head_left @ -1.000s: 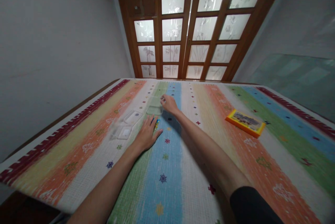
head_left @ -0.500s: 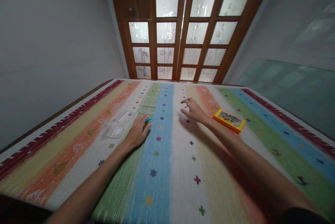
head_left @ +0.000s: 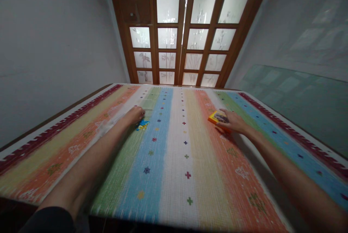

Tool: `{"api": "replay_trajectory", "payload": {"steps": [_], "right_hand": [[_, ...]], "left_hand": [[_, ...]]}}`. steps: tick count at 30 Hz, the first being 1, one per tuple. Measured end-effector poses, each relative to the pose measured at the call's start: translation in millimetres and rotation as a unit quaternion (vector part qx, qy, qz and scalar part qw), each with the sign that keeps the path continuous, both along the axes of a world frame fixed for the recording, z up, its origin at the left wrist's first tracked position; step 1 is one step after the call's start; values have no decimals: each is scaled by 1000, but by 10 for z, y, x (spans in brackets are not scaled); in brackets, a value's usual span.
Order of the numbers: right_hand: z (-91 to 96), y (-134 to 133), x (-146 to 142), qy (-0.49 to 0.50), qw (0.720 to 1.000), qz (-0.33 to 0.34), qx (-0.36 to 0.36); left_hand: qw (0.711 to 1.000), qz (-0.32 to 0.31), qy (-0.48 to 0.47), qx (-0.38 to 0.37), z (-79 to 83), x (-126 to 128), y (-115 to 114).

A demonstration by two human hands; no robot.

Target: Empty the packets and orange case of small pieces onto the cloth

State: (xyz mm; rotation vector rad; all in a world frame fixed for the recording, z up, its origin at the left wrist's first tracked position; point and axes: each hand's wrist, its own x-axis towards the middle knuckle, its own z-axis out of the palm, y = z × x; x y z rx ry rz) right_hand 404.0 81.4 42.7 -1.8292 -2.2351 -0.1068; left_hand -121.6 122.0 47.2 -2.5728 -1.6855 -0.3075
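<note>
My left hand [head_left: 135, 114] is over the left part of the tablecloth, its fingers curled together; whatever they may hold is hidden. Just below its fingertips lies a small pile of blue and yellow pieces [head_left: 143, 125], too small to name. Clear plastic trays [head_left: 104, 127] lie to the left, partly covered by my left forearm. My right hand [head_left: 234, 121] grips the right end of a flat yellow box [head_left: 213, 117] with a dark picture on top. The box sits at an angle over the orange stripe.
A striped tablecloth [head_left: 176, 153] with small printed figures covers the table. Wooden doors with frosted panes [head_left: 185, 33] stand beyond the far edge. A pale green glass panel [head_left: 293, 91] leans along the right wall.
My right hand has moved right and taken hold of the yellow box. My left hand has shifted off the blue and yellow pieces, uncovering the pile. The view has turned slightly right.
</note>
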Motion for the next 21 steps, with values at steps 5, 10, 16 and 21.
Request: {"api": "replay_trajectory", "payload": {"steps": [5, 10, 16, 21], "right_hand": [[104, 29, -127, 1, 1000, -13, -2], [175, -63, -414, 29, 991, 122, 52], [77, -631, -1231, 31, 950, 310, -17], [65, -1003, -1801, -41, 924, 377, -52]], "left_hand": [[998, 44, 33, 7, -15, 52, 22], [997, 67, 42, 7, -21, 49, 15], [997, 67, 28, 0, -31, -56, -30], [998, 66, 4, -4, -53, -93, -59]]}}
